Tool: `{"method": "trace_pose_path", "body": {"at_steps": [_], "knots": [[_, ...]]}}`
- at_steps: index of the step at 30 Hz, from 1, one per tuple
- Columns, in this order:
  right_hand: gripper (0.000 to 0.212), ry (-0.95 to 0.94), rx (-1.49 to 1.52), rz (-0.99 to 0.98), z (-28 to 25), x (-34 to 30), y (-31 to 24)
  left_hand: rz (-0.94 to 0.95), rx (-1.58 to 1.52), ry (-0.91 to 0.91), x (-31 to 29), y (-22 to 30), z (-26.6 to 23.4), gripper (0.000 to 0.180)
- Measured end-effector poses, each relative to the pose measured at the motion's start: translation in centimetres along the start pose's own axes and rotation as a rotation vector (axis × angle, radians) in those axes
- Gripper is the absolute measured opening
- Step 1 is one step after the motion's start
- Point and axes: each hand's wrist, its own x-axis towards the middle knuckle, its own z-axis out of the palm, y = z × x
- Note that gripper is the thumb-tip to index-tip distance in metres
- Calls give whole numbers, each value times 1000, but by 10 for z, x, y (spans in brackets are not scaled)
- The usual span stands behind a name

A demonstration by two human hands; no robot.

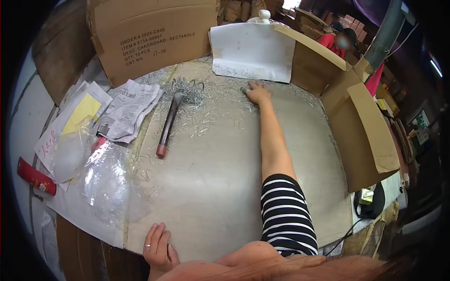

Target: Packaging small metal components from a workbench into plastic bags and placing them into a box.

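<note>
My right arm, in a black-and-white striped sleeve, stretches across the pale worktop (pixel 201 187). At its far end my right hand (pixel 258 93) lies low with the fingers forward, touching the top near loose thin metal wire pieces (pixel 206 114), which look like staples. Something dark grey shows at its thumb side; I cannot make out what. My left hand (pixel 158 248), with a ring, rests open on the near left edge. Between the hands, further left, lies a dark-handled hand rake (pixel 170 124) with a red end; wire pieces clump around its curved prongs.
Cardboard walls (pixel 154 37) and a white sheet (pixel 253 51) edge the worktop's far side; more cardboard (pixel 358 126) stands right. Newspaper (pixel 129 110), clear plastic bags (pixel 105 178) and a red tube (pixel 36 177) lie left. A person (pixel 332 43) is beyond the far right.
</note>
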Motion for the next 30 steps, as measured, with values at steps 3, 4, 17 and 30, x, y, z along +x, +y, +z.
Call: {"method": "trace_pose_path", "body": {"at_steps": [3, 4, 17, 30], "knots": [[66, 69, -143, -105, -26, -50, -18, -31, -47, 96, 19, 16, 24, 32], [61, 66, -140, -155, -13, -80, -16, -19, -41, 93, 15, 20, 14, 32], [46, 1, 56, -301, -32, -352, -78, 64, -46, 149, 10, 14, -13, 32], [44, 125, 257, -5, 26, -227, -247, 92, -73, 160, 2, 18, -6, 33]]}}
